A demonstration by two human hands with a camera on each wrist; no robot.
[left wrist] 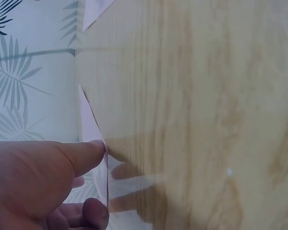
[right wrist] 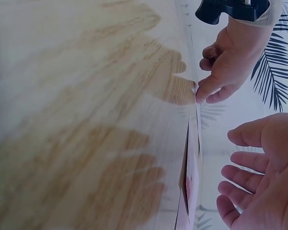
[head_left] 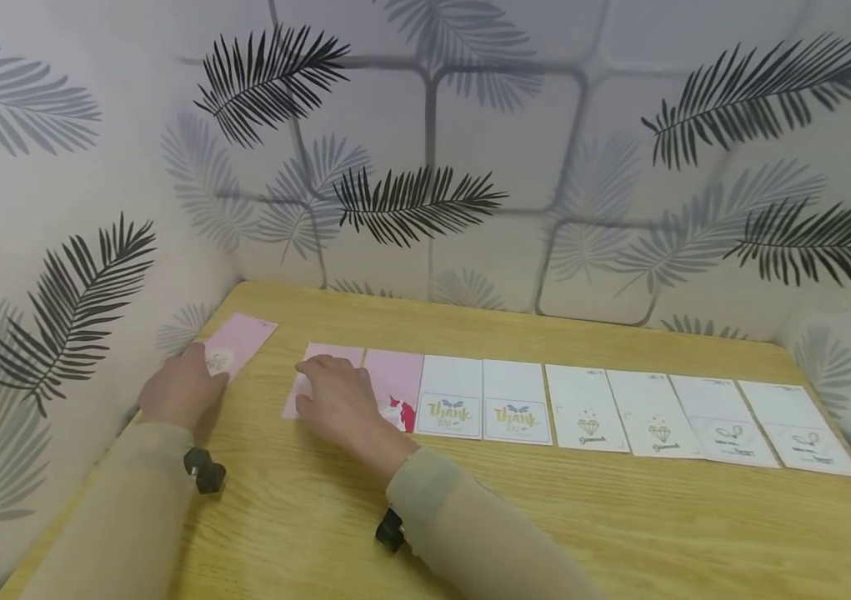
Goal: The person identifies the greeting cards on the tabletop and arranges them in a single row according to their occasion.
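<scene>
At the table's left end, my left hand (head_left: 181, 387) holds a pink card (head_left: 241, 340) with a pale gold design by its near part. In the left wrist view, the thumb (left wrist: 89, 155) lies on one edge of that card (left wrist: 90, 120) and the fingers are partly hidden. My right hand (head_left: 342, 404) hovers over a second pink card (head_left: 331, 353), covering most of it. The right wrist view shows this hand (right wrist: 264, 167) with loosely spread fingers, holding nothing. Beside it lies a pink card (head_left: 398, 375) with a red-maned unicorn.
The row continues rightward with a pair of white "Thank you" cards (head_left: 448, 396), a pair of diamond cards (head_left: 586, 408) and a pair with small dark drawings (head_left: 725, 421). A leaf-patterned wall (head_left: 485, 267) stands behind and left of the wooden table (head_left: 620, 517).
</scene>
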